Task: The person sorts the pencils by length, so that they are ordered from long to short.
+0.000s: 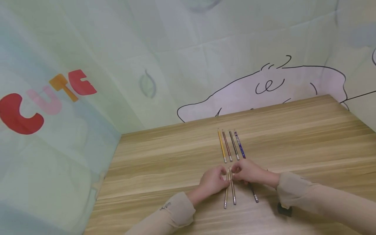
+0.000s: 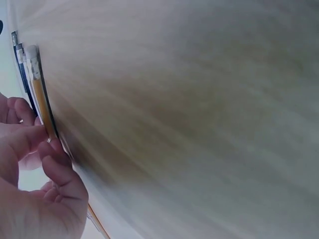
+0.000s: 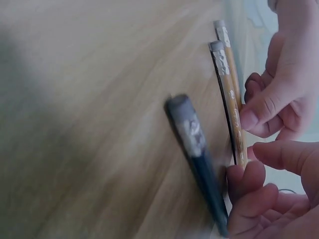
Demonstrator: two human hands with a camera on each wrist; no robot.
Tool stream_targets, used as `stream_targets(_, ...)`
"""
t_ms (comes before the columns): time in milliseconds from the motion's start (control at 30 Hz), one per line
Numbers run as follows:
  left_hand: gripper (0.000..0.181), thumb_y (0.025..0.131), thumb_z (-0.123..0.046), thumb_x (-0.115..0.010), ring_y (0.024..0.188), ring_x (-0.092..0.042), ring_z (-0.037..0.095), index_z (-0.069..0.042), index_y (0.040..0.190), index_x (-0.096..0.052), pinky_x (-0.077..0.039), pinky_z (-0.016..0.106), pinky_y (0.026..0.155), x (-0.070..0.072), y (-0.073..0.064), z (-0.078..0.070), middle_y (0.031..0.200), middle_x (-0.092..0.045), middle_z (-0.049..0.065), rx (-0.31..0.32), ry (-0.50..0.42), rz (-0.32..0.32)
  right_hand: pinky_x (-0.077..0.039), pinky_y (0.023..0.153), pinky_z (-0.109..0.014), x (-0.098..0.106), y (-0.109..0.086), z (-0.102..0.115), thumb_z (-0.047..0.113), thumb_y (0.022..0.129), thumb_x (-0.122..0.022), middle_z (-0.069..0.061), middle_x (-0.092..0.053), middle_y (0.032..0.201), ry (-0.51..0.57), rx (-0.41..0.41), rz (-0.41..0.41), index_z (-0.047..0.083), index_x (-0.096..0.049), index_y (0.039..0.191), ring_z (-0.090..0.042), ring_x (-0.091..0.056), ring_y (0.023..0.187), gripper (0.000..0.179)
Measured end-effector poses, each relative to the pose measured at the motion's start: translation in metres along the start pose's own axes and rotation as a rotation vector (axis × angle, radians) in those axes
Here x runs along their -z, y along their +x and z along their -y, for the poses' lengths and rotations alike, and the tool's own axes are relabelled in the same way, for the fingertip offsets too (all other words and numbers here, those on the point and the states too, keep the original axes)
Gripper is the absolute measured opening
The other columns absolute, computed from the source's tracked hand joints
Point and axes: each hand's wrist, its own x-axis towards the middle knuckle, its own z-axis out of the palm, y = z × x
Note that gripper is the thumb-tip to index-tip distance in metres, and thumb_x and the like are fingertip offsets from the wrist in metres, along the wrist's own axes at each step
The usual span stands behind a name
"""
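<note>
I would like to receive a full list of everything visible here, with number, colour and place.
Far-row pencils: four; yellow, dark red, black, blue; mid-table.
Yellowish pencils: two, yellowish, near row's left.
Dark pencil: one, dark, near row's right.
Table: one, brown wood-grain, under the pencils.
Backdrop: count unclear, pale green-blue, behind and left.
CUTE letters: four; red, pink, orange, red; left.
Outlined drawing: one, pale pink, behind table.
Dark object, unclear: one, blackish, lower right.
Left hand: one, beige-sleeved, yellowish pair's left.
Right hand: one, beige-sleeved, pair's right.
</note>
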Motion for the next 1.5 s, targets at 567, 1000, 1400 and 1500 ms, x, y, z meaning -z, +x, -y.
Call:
stream_targets(567, 0.027, 0.074, -0.02, -0.066, 0.052, -0.046, 0.007, -0.009, 0.097, -0.059, -0.036, 0.02, 0.047, 0.004, -0.003, 0.007, 0.063, -0.054, -0.004, 0.02, 0.054, -0.037, -0.042, 0.06, -0.025, -0.017, 0.004, 0.007, 0.02, 0.061, -0.076, -0.008, -0.064, 0.083, -0.242, 0.085, -0.146, 0.001, -0.061, 0.089, -0.011, -0.047, 0.062, 0.037)
stream_targets(1000, 0.031, 0.072, -0.026, -0.069, 0.052, -0.046, 0.007, -0.01, 0.096, -0.058, -0.036, 0.02, 0.048, 0.005, -0.003, 0.009, 0.062, -0.053, -0.005, 0.032, 0.044, -0.023, -0.047, 0.072, -0.035, -0.02, 0.003, 0.009, 0.012, 0.061, -0.075, -0.009, -0.064, 0.089, -0.293, 0.091, -0.147, 0.0, -0.061, 0.093, -0.014, -0.053, 0.073, 0.037)
stream_targets(1400, 0.035, 0.069, -0.024, -0.071, 0.052, -0.046, 0.006, -0.008, 0.098, -0.058, -0.036, 0.02, 0.048, 0.006, -0.002, 0.009, 0.063, -0.055, -0.005, 0.012, 0.079, -0.026, -0.047, 0.077, -0.039, -0.018, 0.002, 0.008, 0.005, 0.06, -0.073, -0.011, -0.064, 0.092, -0.28, 0.097, -0.14, 0.002, -0.062, 0.092, -0.021, -0.057, 0.083, 0.035)
stream_targets(1500, 0.035, 0.069, -0.021, -0.071, 0.052, -0.047, 0.007, -0.008, 0.098, -0.058, -0.037, 0.02, 0.048, 0.006, -0.002, 0.008, 0.064, -0.055, -0.005, 0.016, 0.079, -0.022, -0.047, 0.078, -0.04, -0.018, 0.002, 0.007, 0.005, 0.06, -0.073, -0.011, -0.064, 0.092, -0.251, 0.098, -0.133, 0.001, -0.062, 0.092, -0.022, -0.058, 0.084, 0.034)
